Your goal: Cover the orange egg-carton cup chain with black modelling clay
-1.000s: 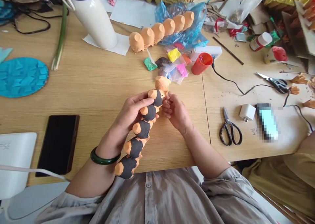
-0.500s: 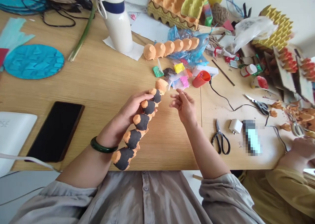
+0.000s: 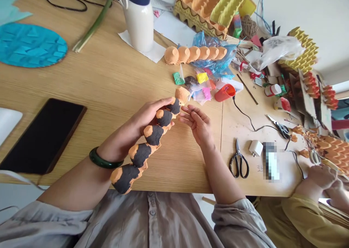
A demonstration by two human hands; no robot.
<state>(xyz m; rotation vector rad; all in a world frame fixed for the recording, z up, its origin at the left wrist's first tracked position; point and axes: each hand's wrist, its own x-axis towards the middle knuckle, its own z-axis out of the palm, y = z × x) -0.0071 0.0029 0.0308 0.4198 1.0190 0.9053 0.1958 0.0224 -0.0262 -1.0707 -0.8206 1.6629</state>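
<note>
My left hand [image 3: 148, 118] is closed around the upper part of an orange egg-carton strip [image 3: 154, 135], which slants down towards my lap. Black clay covers the sides of most of its cups, leaving orange tips; the far-end cup is plain orange. My right hand [image 3: 201, 127] is beside that far end, thumb and fingers drawn together; what they pinch is too small to name. Just beyond lie small bags of clay: green [image 3: 178, 78], yellow [image 3: 202, 77], black [image 3: 191, 81] and pink [image 3: 206, 93]. A plain orange egg-carton strip [image 3: 194, 54] rests behind them.
A white bottle [image 3: 139, 22] and stacked egg trays [image 3: 200, 8] stand at the back. Left are a black tablet-like device [image 3: 45, 135] and a blue oval [image 3: 32, 44]. Right are a red cup [image 3: 225, 92], scissors [image 3: 239, 162], a charger [image 3: 255, 148] and a co-worker's hands [image 3: 323, 177].
My right hand has come closer to the strip's far end. The strip remains in my left hand, its near end swung slightly left. The whole view has shifted a little.
</note>
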